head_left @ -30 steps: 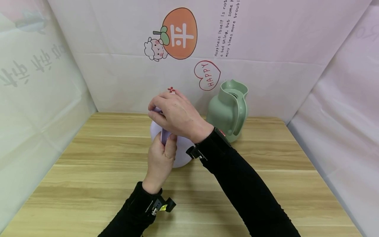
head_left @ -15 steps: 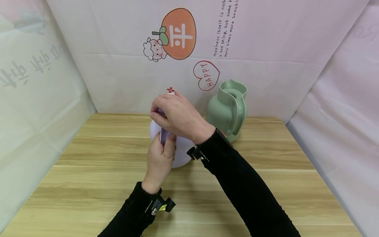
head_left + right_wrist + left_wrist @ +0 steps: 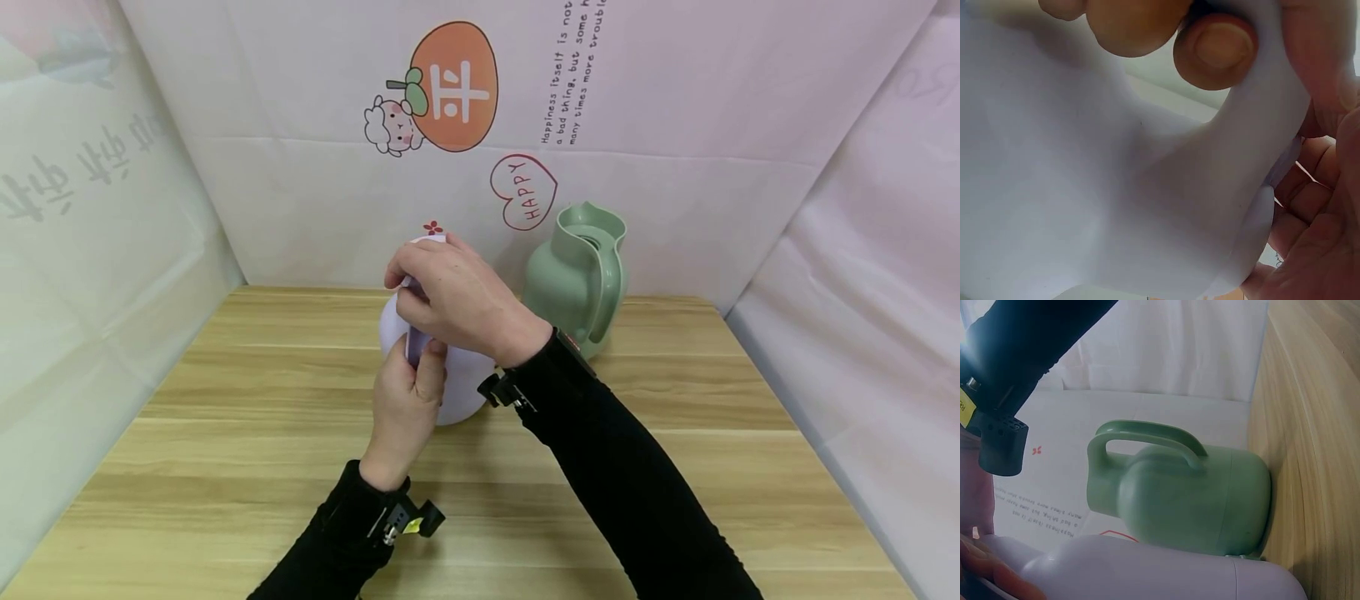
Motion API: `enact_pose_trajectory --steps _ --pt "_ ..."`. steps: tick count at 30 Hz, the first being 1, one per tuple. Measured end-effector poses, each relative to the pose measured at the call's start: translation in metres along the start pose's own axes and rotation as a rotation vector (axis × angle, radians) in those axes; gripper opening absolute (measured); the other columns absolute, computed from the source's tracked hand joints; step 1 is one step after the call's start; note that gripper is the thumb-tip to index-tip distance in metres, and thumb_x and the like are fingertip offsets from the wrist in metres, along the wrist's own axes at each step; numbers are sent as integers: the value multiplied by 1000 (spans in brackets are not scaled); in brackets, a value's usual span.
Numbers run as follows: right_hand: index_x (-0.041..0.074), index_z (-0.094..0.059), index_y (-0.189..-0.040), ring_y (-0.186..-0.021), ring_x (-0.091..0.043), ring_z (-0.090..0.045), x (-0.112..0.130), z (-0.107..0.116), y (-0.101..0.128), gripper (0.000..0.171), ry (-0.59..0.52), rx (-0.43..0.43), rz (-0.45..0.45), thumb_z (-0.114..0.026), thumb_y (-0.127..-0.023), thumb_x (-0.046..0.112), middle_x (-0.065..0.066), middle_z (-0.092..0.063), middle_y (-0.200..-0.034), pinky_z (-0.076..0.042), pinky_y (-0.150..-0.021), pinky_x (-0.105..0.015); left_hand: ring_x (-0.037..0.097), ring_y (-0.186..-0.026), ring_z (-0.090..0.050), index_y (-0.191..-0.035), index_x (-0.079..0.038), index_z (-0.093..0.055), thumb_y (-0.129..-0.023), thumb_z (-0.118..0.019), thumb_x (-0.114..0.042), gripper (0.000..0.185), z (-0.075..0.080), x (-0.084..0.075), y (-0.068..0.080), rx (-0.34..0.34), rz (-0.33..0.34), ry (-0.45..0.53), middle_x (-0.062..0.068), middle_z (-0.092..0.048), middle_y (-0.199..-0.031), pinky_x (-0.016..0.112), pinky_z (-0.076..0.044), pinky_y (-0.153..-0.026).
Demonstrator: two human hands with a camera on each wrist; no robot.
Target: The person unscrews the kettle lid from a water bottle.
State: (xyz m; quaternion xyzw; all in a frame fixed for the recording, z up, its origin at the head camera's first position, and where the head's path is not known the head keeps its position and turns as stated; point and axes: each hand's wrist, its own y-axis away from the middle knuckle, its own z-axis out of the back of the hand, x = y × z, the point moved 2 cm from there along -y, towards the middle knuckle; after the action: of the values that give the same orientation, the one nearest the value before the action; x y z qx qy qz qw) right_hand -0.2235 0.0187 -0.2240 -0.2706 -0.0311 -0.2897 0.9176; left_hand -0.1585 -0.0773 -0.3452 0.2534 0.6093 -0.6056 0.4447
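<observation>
Our left hand (image 3: 405, 400) curls round the lilac jug's (image 3: 465, 379) handle — our right hand (image 3: 457, 296) grips its top, fingers curled, near the green jug (image 3: 577, 279).

A: Any writing to read here?

B: Yes, all on the backdrop (image 3: 675, 167). A red heart outline (image 3: 524, 191) holds the word "HAPPY".

A: And the orange fruit (image 3: 453, 86)?

B: It bears one white Chinese character, 平.

A: The small slanted lines (image 3: 573, 71)?

B: "Happiness itself is not…", then "a bad thing, but some…", then "many times more troubl…", each cut off at the top edge.

A: The left wall (image 3: 90, 208)?

B: Faint grey characters, too pale to read. The left wrist view shows the small lines upside down and blurred.
</observation>
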Motion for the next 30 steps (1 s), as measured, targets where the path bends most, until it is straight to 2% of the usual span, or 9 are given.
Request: enact_pose_trajectory --steps 5,11,13,16,20,26,30 --pt "14 -70 -114 -116 -11 -61 -2 0 2 27 -21 0 3 -54 -94 9 4 -71 -117 -25 -126 -53 13 -51 -49 -94 -10 -53 -111 -51 -30 26 0 0 0 2 -6 -3 0 -51 -66 28 -39 -46" --pt "12 -67 -133 -135 -12 -56 -3 1 3 41 -16 36 -26 -51 -95 9 2 -69 -133 -26 -127 -50 13 -51 -49 -94 -10 -53 -111 -51 -29 26 -1 0 0 5 -25 -2 0 -50 -66 28 -39 -45" --pt "11 -66 -136 -136 -12 -55 -3 2 3 44 -5 45 -24 -51 -94 8 1 -68 -136 -29 -125 -48 13 -51 -48 -93 -10 -53 -111 -51 -29 26 -1 1 -1 6 -27 2 0 -50 -65 28 -39 -45" --pt "10 -66 -137 -134 -12 -56 -3 2 4 48 12 51 -15 -50 -93 4 0 -68 -135 -33 -121 -44 14 -51 -48 -92 -10 -53 -110 -52 -29 26 -1 1 -1 4 -28 3 0 -50 -65 28 -39 -45" --pt "10 -66 -137 -136 -13 -55 -5 1 6 49 29 63 -24 -49 -92 1 -2 -66 -139 -33 -122 -47 14 -52 -49 -92 -11 -53 -110 -53 -30 27 -1 2 0 -1 -24 -2 0 -51 -65 28 -40 -46" --pt "9 -67 -138 -143 -13 -50 -6 1 7 46 37 69 -41 -50 -96 5 -3 -62 -147 -27 -126 -52 14 -51 -49 -92 -10 -53 -110 -54 -30 27 -1 1 -1 -13 -29 -11 0 -51 -65 29 -41 -47" --pt "10 -67 -136 -140 -15 -53 -7 0 6 43 46 53 -36 -52 -96 8 -4 -64 -145 -31 -124 -51 13 -51 -49 -91 -10 -53 -110 -54 -29 27 -1 0 -1 -10 -35 -5 0 -50 -65 29 -40 -46"
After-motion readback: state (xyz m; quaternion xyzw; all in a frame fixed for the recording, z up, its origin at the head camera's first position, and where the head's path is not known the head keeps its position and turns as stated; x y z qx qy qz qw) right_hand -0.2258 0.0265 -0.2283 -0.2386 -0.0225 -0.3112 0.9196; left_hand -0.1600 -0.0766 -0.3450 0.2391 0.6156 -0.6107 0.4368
